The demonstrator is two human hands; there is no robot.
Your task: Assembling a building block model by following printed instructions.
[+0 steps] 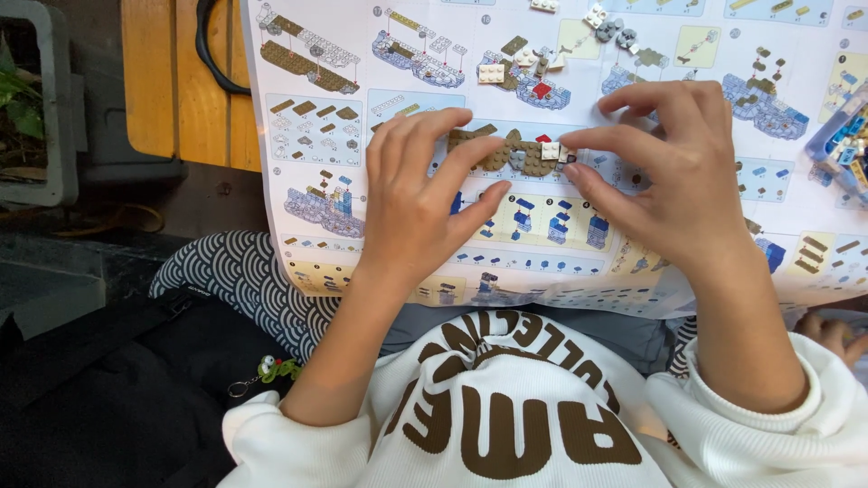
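Note:
A small brown brick assembly (pixel 517 155) with grey, white and red pieces is held between both hands above a large printed instruction sheet (pixel 407 226). My left hand (pixel 420 203) grips its left end with thumb and fingers. My right hand (pixel 674 176) pinches its right end, by a white brick, with thumb and forefinger. A second partly built model (pixel 524 77) with blue, white and red pieces lies on the sheet just beyond.
Loose grey and white pieces (pixel 608 25) lie at the sheet's top. A clear bag of blue bricks (pixel 845 136) sits at the right edge. The wooden table (pixel 172 90) shows at left with a black cable (pixel 212 54). A black bag (pixel 108 398) is at the lower left.

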